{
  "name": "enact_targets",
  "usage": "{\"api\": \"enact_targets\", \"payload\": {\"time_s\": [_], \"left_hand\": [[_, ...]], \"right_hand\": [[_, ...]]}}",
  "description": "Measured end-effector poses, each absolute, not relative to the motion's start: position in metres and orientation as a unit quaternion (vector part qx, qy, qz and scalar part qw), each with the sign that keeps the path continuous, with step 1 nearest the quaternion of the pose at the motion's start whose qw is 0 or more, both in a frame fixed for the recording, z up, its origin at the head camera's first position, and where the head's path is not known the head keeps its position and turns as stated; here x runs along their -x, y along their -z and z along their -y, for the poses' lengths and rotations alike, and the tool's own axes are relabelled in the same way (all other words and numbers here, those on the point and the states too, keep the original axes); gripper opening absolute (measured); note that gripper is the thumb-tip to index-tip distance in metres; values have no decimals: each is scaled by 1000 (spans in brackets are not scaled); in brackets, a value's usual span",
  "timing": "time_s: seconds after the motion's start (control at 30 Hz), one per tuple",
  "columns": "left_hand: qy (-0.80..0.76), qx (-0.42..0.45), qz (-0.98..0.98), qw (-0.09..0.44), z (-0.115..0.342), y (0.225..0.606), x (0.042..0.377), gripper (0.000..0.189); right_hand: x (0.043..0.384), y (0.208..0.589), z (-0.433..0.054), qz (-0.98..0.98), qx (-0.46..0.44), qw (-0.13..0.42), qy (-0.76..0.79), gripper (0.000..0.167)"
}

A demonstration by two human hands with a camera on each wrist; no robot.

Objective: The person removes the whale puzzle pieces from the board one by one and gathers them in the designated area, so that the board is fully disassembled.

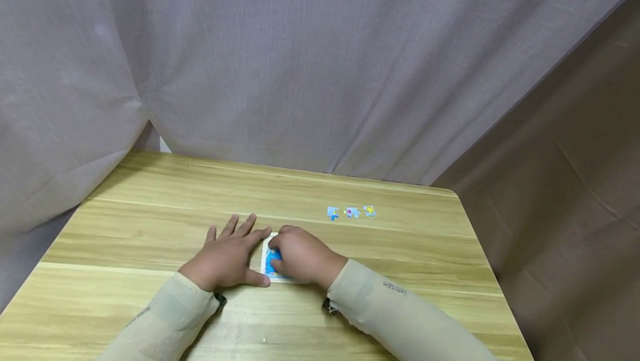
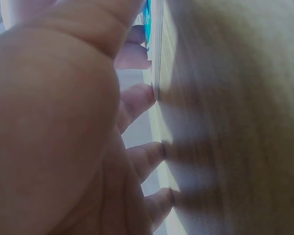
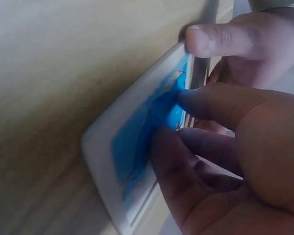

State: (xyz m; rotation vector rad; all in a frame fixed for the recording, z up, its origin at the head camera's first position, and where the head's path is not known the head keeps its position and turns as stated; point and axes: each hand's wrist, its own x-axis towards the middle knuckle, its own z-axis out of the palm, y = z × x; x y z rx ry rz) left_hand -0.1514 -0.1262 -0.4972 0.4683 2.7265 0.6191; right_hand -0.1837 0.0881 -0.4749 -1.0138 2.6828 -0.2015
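A small puzzle board [image 1: 263, 264] with a white rim and a blue picture lies flat on the table. My left hand [image 1: 225, 258] is spread at its left side, thumb and index finger touching the rim. In the left wrist view, fingers [image 2: 137, 100] reach the edge of the board [image 2: 157, 54]. Over the picture, my right hand [image 1: 306, 255] bends its thumb and fingers around a blue puzzle piece [image 3: 159, 110], seen in the right wrist view, and pinches it. The right hand hides much of the board in the head view.
Three loose puzzle pieces lie in a row beyond the board: a blue one [image 1: 332, 212], one with a pink swirl [image 1: 352, 212] and one with a yellow shape [image 1: 369, 211]. A grey curtain [image 1: 280, 72] hangs behind the wooden table [image 1: 425, 250].
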Motion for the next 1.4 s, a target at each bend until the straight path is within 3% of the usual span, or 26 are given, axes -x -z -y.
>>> {"api": "enact_targets", "payload": {"time_s": [0.57,0.9,1.17,1.4], "left_hand": [[-222,-160,-949,155,126,500,152,115],[-233,-168,-944,160,128,498,152,115],[-247,-166,-938,177,132,499,153,99],[-249,-161,-938,180,130,500,154,97]], "right_hand": [[179,469,-78,-938,302,155,69,31],[172,474,-81,-939,306,123,93,42],[167,480,-83,-939,318,89,100,29],[164,488,-92,-936,319,59,137,18]]}}
